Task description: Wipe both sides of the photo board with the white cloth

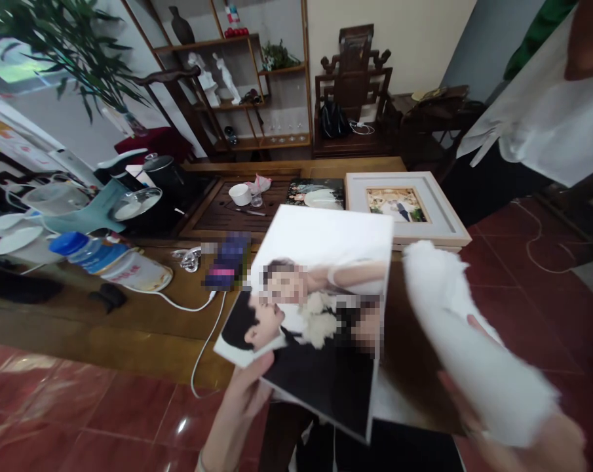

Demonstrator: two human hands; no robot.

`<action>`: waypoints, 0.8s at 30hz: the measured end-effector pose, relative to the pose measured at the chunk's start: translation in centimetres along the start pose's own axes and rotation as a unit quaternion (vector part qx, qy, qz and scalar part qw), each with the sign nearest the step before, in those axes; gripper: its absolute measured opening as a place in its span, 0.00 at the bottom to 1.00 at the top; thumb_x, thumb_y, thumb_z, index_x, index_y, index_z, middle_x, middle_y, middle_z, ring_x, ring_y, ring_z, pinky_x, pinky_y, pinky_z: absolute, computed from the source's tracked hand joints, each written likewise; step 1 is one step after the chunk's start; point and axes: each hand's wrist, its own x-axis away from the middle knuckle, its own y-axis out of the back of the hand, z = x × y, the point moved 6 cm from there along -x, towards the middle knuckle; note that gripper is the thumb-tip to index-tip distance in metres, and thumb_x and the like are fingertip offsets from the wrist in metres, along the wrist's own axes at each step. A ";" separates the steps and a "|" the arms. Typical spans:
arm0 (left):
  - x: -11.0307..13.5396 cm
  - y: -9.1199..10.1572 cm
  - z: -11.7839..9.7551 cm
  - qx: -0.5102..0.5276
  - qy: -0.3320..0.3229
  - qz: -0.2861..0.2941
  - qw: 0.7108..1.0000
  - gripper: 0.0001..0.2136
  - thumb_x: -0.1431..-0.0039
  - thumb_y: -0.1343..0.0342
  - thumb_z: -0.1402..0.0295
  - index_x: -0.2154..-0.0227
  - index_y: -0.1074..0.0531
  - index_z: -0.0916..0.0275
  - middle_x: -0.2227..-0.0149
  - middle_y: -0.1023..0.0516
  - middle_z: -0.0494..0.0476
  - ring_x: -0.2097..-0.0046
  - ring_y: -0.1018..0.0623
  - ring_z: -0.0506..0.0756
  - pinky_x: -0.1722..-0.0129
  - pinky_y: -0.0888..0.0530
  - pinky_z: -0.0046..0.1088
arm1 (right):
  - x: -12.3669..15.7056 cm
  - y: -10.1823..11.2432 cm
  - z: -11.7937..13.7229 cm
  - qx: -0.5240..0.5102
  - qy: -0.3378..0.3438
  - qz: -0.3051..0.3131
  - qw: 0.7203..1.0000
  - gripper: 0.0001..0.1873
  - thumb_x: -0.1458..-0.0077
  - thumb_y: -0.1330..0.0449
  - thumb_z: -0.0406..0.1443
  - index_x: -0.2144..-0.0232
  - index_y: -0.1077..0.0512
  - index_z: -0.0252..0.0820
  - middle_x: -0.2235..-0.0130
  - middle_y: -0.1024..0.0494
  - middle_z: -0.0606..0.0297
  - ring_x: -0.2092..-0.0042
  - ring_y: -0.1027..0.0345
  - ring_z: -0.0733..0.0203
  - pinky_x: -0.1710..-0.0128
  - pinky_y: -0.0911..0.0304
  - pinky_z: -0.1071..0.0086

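Note:
My left hand grips the lower left edge of a photo panel, thumb on the front and the other fingers hidden behind. The panel is tilted and shows a couple with white flowers, partly pixelated. On the right, my right hand is wrapped round a white, soft-looking roll, blurred by motion; whether it is cloth or wrapping sheet I cannot tell. The roll stays apart from the panel. Behind the panel, a light wooden picture frame with a wedding photo lies on the table, next to another photo.
On the wooden table are a phone with a white cable, a large blue-capped bottle, a tea tray with a white cup, and a black pot. A person in a white top stands at the right.

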 end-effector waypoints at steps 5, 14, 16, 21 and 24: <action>-4.8 -2.2 -4.1 0.026 -0.104 -0.081 0.991 0.13 0.51 0.39 0.76 0.61 0.21 0.61 0.54 0.20 0.56 0.42 0.30 0.63 0.39 0.35 0.41 | 1.5 -4.9 6.4 0.127 0.358 0.247 0.892 0.07 0.46 0.38 0.39 0.73 0.27 0.43 0.43 0.30 0.58 0.38 0.45 0.43 0.41 0.45 0.40; -10.4 -8.5 -6.2 -0.005 -0.128 -0.054 0.990 0.16 0.51 0.39 0.78 0.58 0.24 0.64 0.51 0.21 0.58 0.48 0.24 0.60 0.53 0.23 0.36 | -8.1 -12.6 13.5 0.262 0.432 0.081 0.859 0.27 0.42 0.45 0.28 0.41 0.42 0.27 0.36 0.45 0.41 0.34 0.58 0.39 0.38 0.50 0.43; -11.8 -8.9 -6.5 -0.002 -0.141 -0.047 0.989 0.15 0.51 0.40 0.78 0.59 0.24 0.63 0.51 0.22 0.57 0.48 0.24 0.59 0.53 0.24 0.35 | -10.6 -16.0 14.1 0.299 0.429 0.103 0.846 0.28 0.41 0.49 0.25 0.38 0.45 0.31 0.35 0.46 0.44 0.35 0.56 0.38 0.37 0.54 0.41; -15.0 -8.0 -6.6 -0.008 -0.129 -0.045 0.991 0.11 0.52 0.40 0.78 0.63 0.24 0.64 0.59 0.20 0.56 0.54 0.23 0.56 0.55 0.26 0.33 | -13.4 -20.2 12.9 0.324 0.413 0.130 0.841 0.32 0.42 0.54 0.22 0.36 0.49 0.37 0.37 0.42 0.46 0.36 0.51 0.37 0.41 0.48 0.39; -16.1 -7.5 -6.9 -0.013 -0.110 -0.030 0.993 0.10 0.53 0.40 0.80 0.66 0.24 0.64 0.62 0.20 0.55 0.55 0.23 0.55 0.53 0.28 0.33 | -13.6 -21.0 12.0 0.321 0.420 0.121 0.840 0.34 0.41 0.56 0.23 0.34 0.56 0.38 0.37 0.43 0.43 0.36 0.52 0.35 0.44 0.46 0.35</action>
